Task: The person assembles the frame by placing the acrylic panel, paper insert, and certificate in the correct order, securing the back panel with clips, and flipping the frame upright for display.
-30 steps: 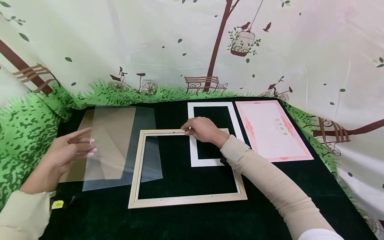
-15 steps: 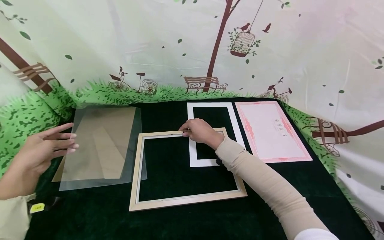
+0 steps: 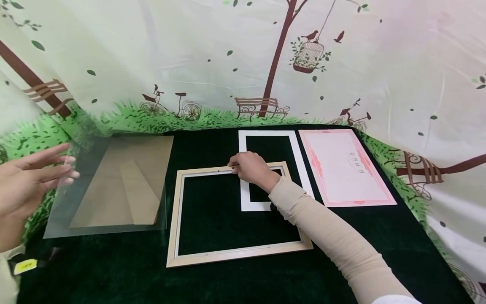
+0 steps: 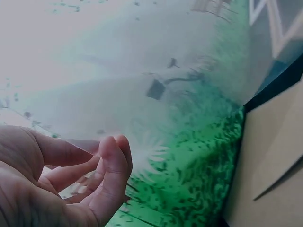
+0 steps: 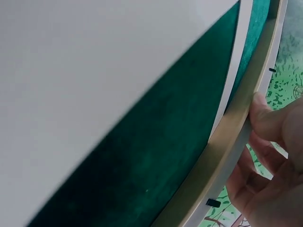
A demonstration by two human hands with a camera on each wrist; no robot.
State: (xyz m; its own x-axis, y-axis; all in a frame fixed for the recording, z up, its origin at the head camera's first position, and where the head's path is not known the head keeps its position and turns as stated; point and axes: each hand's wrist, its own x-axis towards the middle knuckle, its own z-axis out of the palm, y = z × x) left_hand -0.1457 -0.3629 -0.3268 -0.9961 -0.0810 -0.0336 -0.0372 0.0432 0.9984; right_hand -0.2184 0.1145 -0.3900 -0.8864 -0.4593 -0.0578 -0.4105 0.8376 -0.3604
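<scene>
My left hand [image 3: 32, 181] pinches the left edge of a clear plastic sheet [image 3: 83, 169] between thumb and fingers; the left wrist view shows the fingers [image 4: 109, 161] on that edge. The sheet is raised and tilted, overlapping the brown backing board [image 3: 138, 181] with its flat stand flap, which shows through. With my right hand [image 3: 252, 169] I grip the far side of a pale wooden picture frame [image 3: 239, 254], thumb on one face and fingers behind, as the right wrist view shows. That frame has an open middle and small dark tabs along its sides.
Behind the frame lies a white mat [image 3: 271, 133], partly hidden by my right hand and sleeve. A pink-bordered certificate [image 3: 349, 169] lies to its right. Dark green cloth [image 3: 114, 270] covers the table, and a printed curtain [image 3: 171, 50] hangs around the back and sides.
My left hand has moved left, drawing the clear sheet out from behind the frame and across the brown board. The right hand and frame have barely shifted.
</scene>
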